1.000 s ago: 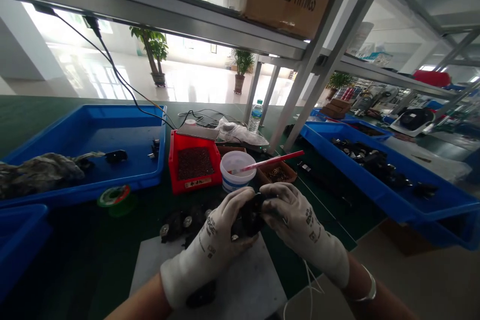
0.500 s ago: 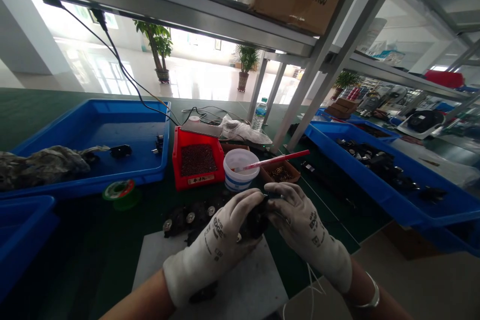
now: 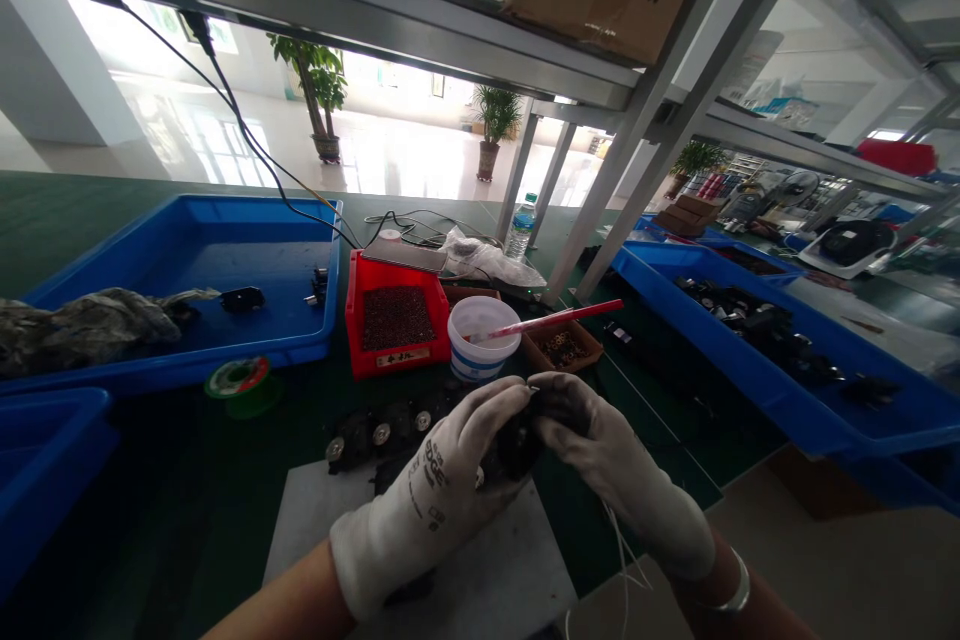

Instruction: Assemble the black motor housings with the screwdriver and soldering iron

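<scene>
Light: strong daylight from window (image 3: pixel 169 20) | Glare: white on floor (image 3: pixel 390 155) | Shadow: bench (image 3: pixel 172 450) is more dim under shelf (image 3: pixel 300 20) | Distortion: shelf bends toward edges | Blur: far things are little soft

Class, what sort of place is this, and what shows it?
Probably a factory assembly bench: a blue tray of small black parts, a carton marked SCREWED FITTINGS, and a red bin of tiny parts.

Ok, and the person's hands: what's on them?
White knit work gloves: the left glove and the right glove, fingers greyed with dirt. The left glove's back has dark printed lettering reading EDGE. Forearms are bare, no sleeves; a thin silver bangle circles the right wrist.
</scene>
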Tool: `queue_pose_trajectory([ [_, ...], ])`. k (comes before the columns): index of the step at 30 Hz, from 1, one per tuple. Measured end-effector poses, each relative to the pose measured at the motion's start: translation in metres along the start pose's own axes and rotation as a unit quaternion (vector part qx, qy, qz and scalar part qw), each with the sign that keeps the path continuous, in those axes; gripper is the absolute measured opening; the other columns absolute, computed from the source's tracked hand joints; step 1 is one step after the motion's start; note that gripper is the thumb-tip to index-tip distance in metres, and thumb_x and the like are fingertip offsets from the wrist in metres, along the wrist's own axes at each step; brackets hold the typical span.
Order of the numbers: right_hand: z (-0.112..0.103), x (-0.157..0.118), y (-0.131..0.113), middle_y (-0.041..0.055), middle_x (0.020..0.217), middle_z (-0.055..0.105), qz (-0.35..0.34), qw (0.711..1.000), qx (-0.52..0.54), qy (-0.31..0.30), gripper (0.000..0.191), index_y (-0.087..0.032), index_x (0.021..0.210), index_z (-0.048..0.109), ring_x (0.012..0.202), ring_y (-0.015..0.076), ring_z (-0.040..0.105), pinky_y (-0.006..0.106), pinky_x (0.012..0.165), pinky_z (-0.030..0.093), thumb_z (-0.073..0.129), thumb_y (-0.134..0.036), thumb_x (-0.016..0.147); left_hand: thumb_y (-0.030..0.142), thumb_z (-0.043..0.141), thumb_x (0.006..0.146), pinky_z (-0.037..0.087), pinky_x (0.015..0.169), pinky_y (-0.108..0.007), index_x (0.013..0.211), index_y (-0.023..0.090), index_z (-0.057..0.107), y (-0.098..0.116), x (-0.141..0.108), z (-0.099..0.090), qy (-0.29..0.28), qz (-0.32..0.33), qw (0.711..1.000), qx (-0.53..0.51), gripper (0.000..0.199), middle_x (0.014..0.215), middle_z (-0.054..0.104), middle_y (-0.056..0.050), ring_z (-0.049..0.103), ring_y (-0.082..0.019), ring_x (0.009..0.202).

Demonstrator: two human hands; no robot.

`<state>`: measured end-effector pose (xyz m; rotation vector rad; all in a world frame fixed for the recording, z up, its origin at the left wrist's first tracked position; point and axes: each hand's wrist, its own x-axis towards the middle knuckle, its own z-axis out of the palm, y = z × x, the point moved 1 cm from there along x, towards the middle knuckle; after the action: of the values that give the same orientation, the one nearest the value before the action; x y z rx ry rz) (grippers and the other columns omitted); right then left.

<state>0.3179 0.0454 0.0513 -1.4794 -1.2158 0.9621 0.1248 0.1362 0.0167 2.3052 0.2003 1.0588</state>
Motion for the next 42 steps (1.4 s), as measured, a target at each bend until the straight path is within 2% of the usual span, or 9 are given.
queue_pose_trajectory([
  [2, 0.003, -0.001, -0.005, 0.0075, 0.127, 0.071, 0.064, 0.994, 0.09, -0.028, 0.032, -0.026, 0.125, 0.064, 0.118, 0.0264, 0.069, 0.048, 0.104, 0.058, 0.072, -0.037, 0.096, 0.011, 0.076, 0.088, 0.053, 0.117, -0.045, 0.158, 0.023, 0.034, -0.002, -0.002, 0.003, -0.001, 0.009, 1.0, 0.004, 0.082, 0.154, 0.052, -0.018, 0.056, -0.03, 0.142],
  [4, 0.005, -0.002, -0.009, 0.0075, 0.128, 0.07, 0.081, 0.988, 0.133, -0.024, 0.037, -0.026, 0.125, 0.065, 0.12, 0.0271, 0.069, 0.048, 0.106, 0.057, 0.076, -0.043, 0.094, 0.011, 0.075, 0.089, 0.053, 0.117, -0.046, 0.158, 0.024, 0.033, -0.003, -0.003, 0.004, 0.003, 0.017, 1.0, 0.008, 0.082, 0.154, 0.052, -0.018, 0.056, -0.031, 0.142],
  [8, 0.007, -0.004, -0.01, 0.0083, 0.136, 0.068, 0.05, 0.99, 0.131, -0.009, 0.047, -0.028, 0.131, 0.065, 0.129, 0.0281, 0.065, 0.048, 0.112, 0.054, 0.077, -0.051, 0.092, 0.014, 0.078, 0.088, 0.056, 0.113, -0.047, 0.158, 0.027, 0.034, -0.004, 0.002, 0.001, 0.027, 0.003, 1.0, 0.003, 0.083, 0.152, 0.054, -0.016, 0.059, -0.031, 0.139],
  [13, 0.008, -0.005, 0.0, 0.0096, 0.137, 0.069, 0.042, 0.991, 0.123, 0.04, 0.052, -0.028, 0.134, 0.066, 0.135, 0.0301, 0.061, 0.05, 0.117, 0.048, 0.072, -0.059, 0.092, 0.015, 0.083, 0.083, 0.059, 0.108, -0.046, 0.142, 0.026, 0.056, -0.006, 0.008, -0.003, 0.012, -0.07, 0.997, 0.019, 0.066, 0.147, 0.056, -0.015, 0.061, -0.032, 0.134],
  [18, 0.012, -0.003, 0.003, 0.0102, 0.135, 0.07, 0.031, 0.995, 0.092, 0.037, 0.049, -0.028, 0.135, 0.066, 0.13, 0.0295, 0.065, 0.05, 0.114, 0.051, 0.074, -0.051, 0.093, 0.018, 0.083, 0.083, 0.059, 0.107, -0.047, 0.128, 0.025, 0.064, -0.008, 0.007, 0.002, 0.018, -0.086, 0.996, 0.013, 0.05, 0.142, 0.057, -0.013, 0.062, -0.031, 0.131],
  [24, 0.012, -0.001, 0.004, 0.0093, 0.133, 0.07, 0.03, 0.994, 0.098, 0.031, 0.04, -0.028, 0.135, 0.066, 0.126, 0.0273, 0.067, 0.047, 0.111, 0.055, 0.068, -0.043, 0.098, 0.018, 0.084, 0.081, 0.058, 0.106, -0.051, 0.129, 0.024, 0.06, -0.008, 0.005, 0.006, 0.04, -0.089, 0.995, 0.034, 0.053, 0.141, 0.056, -0.014, 0.062, -0.032, 0.131],
  [29, 0.013, 0.0, 0.007, 0.0104, 0.133, 0.07, 0.042, 0.993, 0.106, 0.035, 0.039, -0.027, 0.134, 0.065, 0.123, 0.0284, 0.068, 0.047, 0.106, 0.058, 0.065, -0.042, 0.098, 0.021, 0.086, 0.081, 0.063, 0.098, -0.046, 0.13, 0.027, 0.056, -0.011, 0.003, 0.006, 0.079, -0.091, 0.993, 0.016, 0.058, 0.14, 0.057, -0.013, 0.067, -0.03, 0.123],
  [35, 0.016, 0.003, 0.007, 0.0107, 0.124, 0.073, 0.068, 0.978, 0.194, 0.031, 0.046, -0.025, 0.13, 0.067, 0.114, 0.0305, 0.072, 0.047, 0.098, 0.061, 0.074, -0.051, 0.092, 0.022, 0.084, 0.084, 0.064, 0.096, -0.042, 0.097, 0.024, 0.067, -0.015, 0.002, 0.006, 0.1, -0.048, 0.992, 0.056, 0.021, 0.138, 0.057, -0.013, 0.069, -0.03, 0.122],
  [42, 0.019, 0.005, 0.018, 0.0074, 0.119, 0.075, 0.07, 0.978, 0.191, 0.051, 0.04, -0.024, 0.12, 0.072, 0.111, 0.0264, 0.071, 0.04, 0.097, 0.06, 0.077, -0.052, 0.091, 0.028, 0.082, 0.089, 0.065, 0.097, -0.042, 0.098, 0.025, 0.073, -0.018, -0.001, 0.007, 0.089, -0.03, 0.992, 0.08, 0.013, 0.143, 0.055, -0.013, 0.068, -0.03, 0.126],
])
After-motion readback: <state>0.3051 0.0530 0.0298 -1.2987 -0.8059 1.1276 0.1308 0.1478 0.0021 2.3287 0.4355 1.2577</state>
